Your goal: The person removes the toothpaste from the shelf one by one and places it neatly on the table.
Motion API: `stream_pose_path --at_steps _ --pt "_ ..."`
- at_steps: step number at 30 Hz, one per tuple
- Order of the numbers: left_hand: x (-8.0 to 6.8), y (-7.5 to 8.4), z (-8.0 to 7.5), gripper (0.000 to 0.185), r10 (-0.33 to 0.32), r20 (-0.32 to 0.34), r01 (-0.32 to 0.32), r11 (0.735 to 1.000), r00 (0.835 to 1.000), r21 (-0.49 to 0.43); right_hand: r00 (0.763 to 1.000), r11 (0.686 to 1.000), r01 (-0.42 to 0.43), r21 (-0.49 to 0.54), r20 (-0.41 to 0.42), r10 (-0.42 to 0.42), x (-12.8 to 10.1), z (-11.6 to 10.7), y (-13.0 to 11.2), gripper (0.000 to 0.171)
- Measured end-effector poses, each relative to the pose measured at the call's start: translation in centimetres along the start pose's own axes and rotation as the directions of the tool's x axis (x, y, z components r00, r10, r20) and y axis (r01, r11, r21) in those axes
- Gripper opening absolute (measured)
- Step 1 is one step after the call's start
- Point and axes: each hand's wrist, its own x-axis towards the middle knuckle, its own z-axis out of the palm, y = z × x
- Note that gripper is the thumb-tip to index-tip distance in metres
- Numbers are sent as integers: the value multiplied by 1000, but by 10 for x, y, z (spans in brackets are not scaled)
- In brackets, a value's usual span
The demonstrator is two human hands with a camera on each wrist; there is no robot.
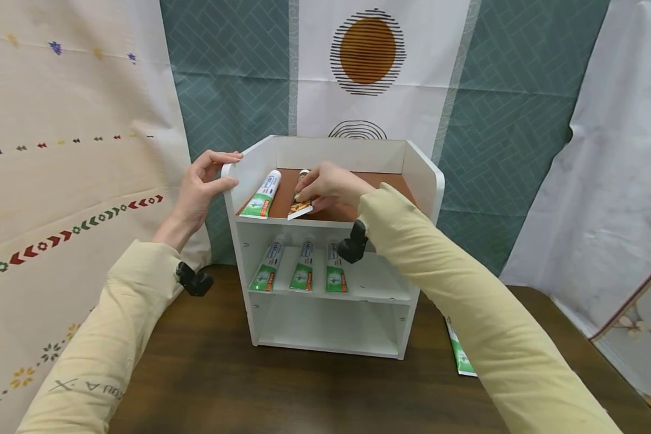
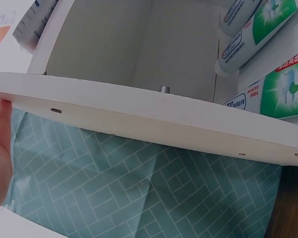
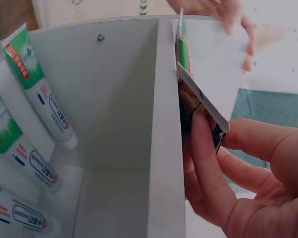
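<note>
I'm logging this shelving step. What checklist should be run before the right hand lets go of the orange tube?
1. Right hand grips orange tube: ok.
2. Tube lies flat on the brown top shelf: cannot tell.
3. Clear of the green toothpaste tube beside it: ok.
4. Left hand steadies the white rack at its left wall: ok.
5. Tube end behind the shelf's front edge: not ok, it overhangs.
</note>
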Motion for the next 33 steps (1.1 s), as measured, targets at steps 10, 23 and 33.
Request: stream_pose_path --at_steps 10,23,33 --pt "0 0 2 25 -15 -7 15 1000 1000 5 999 991 7 135 -44 -1 -19 -27 18 32" --pt "-2 1 0 25 -14 -8 14 1000 1000 -23 994 978 62 198 -98 -43 -58 -64 10 37" --pt "0 1 1 26 -12 -9 12 1000 1000 -28 993 944 66 324 -119 -28 -88 -104 12 41"
